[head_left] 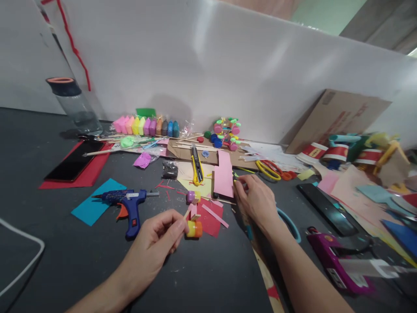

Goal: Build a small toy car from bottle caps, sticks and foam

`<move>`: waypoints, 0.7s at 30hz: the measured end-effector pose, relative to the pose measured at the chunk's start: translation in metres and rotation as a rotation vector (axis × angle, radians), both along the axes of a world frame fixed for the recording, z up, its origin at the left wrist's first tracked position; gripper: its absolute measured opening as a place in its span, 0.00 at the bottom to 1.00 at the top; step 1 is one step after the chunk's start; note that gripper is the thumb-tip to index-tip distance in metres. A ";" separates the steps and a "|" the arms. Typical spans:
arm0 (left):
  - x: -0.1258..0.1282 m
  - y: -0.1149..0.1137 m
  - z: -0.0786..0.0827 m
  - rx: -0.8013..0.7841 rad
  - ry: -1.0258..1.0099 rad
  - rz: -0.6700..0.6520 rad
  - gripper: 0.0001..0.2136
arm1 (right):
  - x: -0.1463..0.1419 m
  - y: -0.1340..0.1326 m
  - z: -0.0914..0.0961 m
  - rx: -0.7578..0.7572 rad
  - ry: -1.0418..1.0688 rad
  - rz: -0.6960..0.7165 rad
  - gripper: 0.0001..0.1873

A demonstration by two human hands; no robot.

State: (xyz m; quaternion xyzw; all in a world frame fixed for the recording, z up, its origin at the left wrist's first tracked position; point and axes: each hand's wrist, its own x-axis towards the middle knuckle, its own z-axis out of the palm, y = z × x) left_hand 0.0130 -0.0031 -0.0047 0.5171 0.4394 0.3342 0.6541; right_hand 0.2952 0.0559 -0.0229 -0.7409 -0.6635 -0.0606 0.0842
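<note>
Spool (194,229), yellow-orange, sits pinched in left hand (156,237); right hand (256,200) curls, grip unclear.

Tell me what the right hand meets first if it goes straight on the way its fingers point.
The right hand points up and to the left, so it would probably meet the pink paper strip first, lying just beyond it; the yellow knife comes after. Depth is hard to judge.

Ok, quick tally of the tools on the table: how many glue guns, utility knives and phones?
Glue guns: 2, the blue glue gun and the magenta glue gun
Utility knives: 1, the yellow utility knife
Phones: 2, the black phone on red paper and the black phone at the right
Total: 5
</note>
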 end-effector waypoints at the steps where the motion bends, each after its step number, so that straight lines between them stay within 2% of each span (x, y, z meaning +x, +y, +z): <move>1: 0.000 0.000 0.000 0.008 0.005 0.013 0.24 | -0.003 -0.001 -0.001 0.016 0.031 0.055 0.11; 6: -0.004 0.004 -0.004 0.035 0.034 0.099 0.23 | -0.025 -0.010 -0.002 0.011 0.163 0.363 0.09; 9: -0.004 0.007 -0.006 0.015 0.031 0.121 0.23 | -0.033 -0.008 0.008 -0.012 0.187 0.430 0.10; 12: -0.003 0.010 -0.004 -0.023 0.015 0.129 0.23 | -0.042 0.010 0.021 -0.041 0.172 0.383 0.08; 14: -0.002 0.010 -0.002 -0.016 0.005 0.131 0.22 | -0.055 0.031 0.025 -0.063 0.142 0.322 0.10; 17: -0.002 0.009 -0.001 -0.004 -0.008 0.142 0.20 | -0.082 0.063 0.018 -0.103 0.094 0.238 0.17; 21: -0.005 0.006 0.001 -0.046 -0.029 0.151 0.17 | -0.108 0.087 0.004 -0.143 0.083 0.169 0.17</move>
